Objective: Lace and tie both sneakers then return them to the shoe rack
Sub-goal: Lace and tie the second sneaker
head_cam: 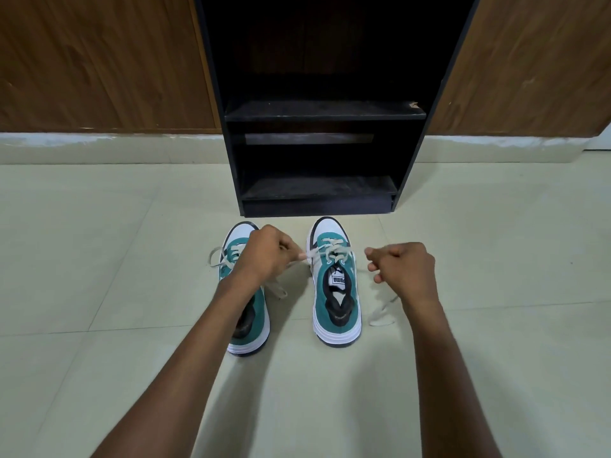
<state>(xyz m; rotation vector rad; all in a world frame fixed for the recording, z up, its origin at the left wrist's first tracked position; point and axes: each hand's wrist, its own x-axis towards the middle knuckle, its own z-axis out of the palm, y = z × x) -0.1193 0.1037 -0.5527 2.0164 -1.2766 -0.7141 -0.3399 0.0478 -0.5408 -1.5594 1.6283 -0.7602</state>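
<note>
Both hands work low over the floor (99, 259). The left hand (264, 256) pinches a lace end beside the right sneaker (334, 285); the right hand (405, 271) pinches the other lace (380, 314). Under the left wrist sits the left sneaker (254, 319). Beyond both hands stands the black shoe rack (317, 110).

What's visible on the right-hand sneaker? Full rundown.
The right sneaker stands upright on the tiled floor, toe toward the black shoe rack. Teal upper that looks like suede, white toe cap, black toe edge, white ribbed sole, dark lining, logo label on the tongue. Its cream lace is threaded through only the front eyelets and untied. The left hand pinches one end; the right hand grips the other, whose tail trails on the floor.
</note>
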